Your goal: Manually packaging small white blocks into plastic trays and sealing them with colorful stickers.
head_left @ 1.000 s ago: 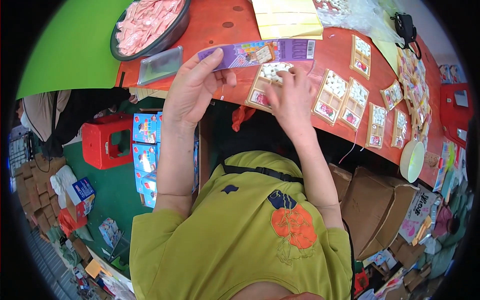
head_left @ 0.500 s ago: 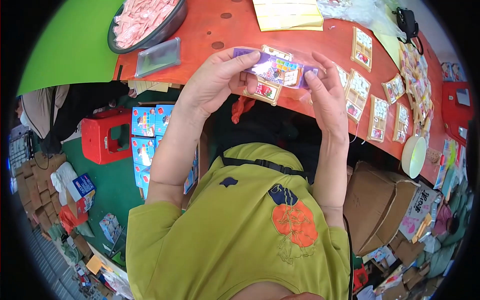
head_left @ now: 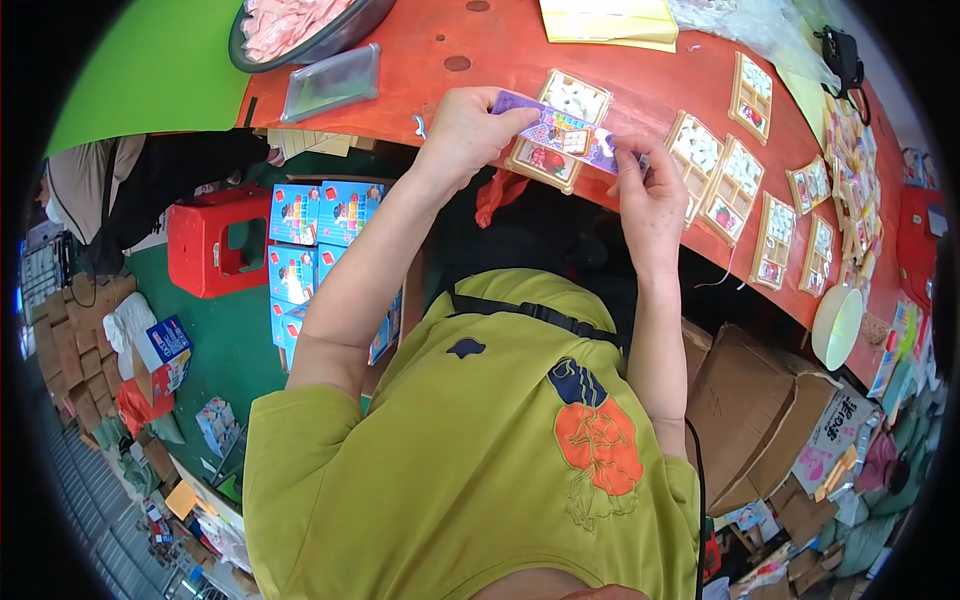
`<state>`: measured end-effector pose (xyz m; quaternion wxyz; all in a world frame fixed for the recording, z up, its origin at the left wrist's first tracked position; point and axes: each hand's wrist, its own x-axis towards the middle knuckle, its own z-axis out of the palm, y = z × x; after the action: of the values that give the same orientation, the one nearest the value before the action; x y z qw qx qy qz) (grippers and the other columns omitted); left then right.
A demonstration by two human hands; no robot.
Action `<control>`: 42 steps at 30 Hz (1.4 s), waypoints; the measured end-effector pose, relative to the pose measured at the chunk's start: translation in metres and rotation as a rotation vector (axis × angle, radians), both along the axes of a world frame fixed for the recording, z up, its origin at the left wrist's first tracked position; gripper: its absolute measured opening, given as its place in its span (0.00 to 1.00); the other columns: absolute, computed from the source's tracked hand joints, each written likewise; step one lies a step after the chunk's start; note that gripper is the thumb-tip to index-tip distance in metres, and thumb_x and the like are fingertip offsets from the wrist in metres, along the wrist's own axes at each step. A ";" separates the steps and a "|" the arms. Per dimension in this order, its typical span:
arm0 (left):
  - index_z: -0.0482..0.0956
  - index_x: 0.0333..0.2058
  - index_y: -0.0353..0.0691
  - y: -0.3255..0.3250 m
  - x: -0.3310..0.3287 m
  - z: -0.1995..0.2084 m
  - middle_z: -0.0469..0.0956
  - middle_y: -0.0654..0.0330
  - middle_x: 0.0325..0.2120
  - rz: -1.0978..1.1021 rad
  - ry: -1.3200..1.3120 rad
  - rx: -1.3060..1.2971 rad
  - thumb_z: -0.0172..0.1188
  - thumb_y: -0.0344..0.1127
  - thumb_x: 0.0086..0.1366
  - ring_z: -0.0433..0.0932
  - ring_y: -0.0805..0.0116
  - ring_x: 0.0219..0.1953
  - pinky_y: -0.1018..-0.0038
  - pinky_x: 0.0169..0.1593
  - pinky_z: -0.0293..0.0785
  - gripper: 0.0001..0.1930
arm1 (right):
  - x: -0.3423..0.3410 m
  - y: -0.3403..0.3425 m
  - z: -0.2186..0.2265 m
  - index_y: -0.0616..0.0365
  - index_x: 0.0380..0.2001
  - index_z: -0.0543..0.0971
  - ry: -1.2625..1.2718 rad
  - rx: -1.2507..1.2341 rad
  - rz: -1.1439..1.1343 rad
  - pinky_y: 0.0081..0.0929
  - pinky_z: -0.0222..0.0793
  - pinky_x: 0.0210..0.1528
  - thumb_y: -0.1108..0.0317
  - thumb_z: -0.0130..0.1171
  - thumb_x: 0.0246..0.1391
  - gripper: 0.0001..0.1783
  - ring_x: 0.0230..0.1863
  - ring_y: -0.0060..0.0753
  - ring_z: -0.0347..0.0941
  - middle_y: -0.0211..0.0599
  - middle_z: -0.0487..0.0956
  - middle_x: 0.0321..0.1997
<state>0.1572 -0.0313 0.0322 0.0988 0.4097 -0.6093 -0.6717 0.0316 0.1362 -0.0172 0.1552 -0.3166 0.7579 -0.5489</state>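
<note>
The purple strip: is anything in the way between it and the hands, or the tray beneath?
Nothing visible: the left hand pinches one end of the purple strip, the right hand the other. The strip crosses over the tray, with no other object seen between.

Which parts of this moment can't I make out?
All in the head view:
Tray, middle part: hidden by the purple strip held in front of it.
Left hand, fingertips other than the thumb's: out of sight behind the hand and strip.
Black basin, far side: cut off by the upper edge.
Yellow paper, far end: cut off by the upper edge.
Pile at right: too small and jumbled to count.
</note>
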 end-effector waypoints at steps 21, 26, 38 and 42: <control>0.82 0.42 0.30 0.001 0.018 -0.060 0.83 0.43 0.32 0.010 -0.132 -0.652 0.68 0.36 0.55 0.84 0.55 0.31 0.66 0.39 0.79 0.18 | 0.027 -0.002 -0.002 0.48 0.46 0.83 0.670 0.353 0.228 0.39 0.75 0.37 0.85 0.56 0.48 0.24 0.37 0.46 0.76 0.45 0.71 0.36; 0.68 0.46 0.30 0.030 0.050 -0.059 0.81 0.53 0.25 0.244 -0.061 -0.526 0.73 0.32 0.52 0.82 0.67 0.29 0.72 0.34 0.76 0.27 | 0.029 0.003 -0.009 0.46 0.46 0.83 0.739 0.307 0.328 0.38 0.75 0.36 0.81 0.56 0.53 0.20 0.36 0.43 0.76 0.43 0.72 0.35; 0.76 0.43 0.38 0.063 0.065 -0.062 0.80 0.62 0.35 0.187 0.082 0.532 0.64 0.52 0.64 0.79 0.75 0.35 0.78 0.25 0.74 0.22 | 0.026 0.003 -0.005 0.45 0.47 0.82 0.754 0.282 0.413 0.37 0.75 0.36 0.79 0.56 0.54 0.20 0.35 0.43 0.76 0.41 0.73 0.34; 0.77 0.43 0.39 0.068 0.063 -0.067 0.82 0.61 0.37 0.292 0.173 0.574 0.63 0.45 0.65 0.79 0.76 0.34 0.78 0.25 0.73 0.17 | 0.018 0.006 -0.013 0.49 0.53 0.78 0.541 0.090 0.389 0.30 0.75 0.34 0.80 0.56 0.56 0.22 0.33 0.36 0.77 0.39 0.77 0.35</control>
<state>0.2199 0.0371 -0.0350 0.1261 0.4453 -0.3195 -0.8269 0.0492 0.1421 -0.0304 0.0640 -0.5824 0.7205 -0.3709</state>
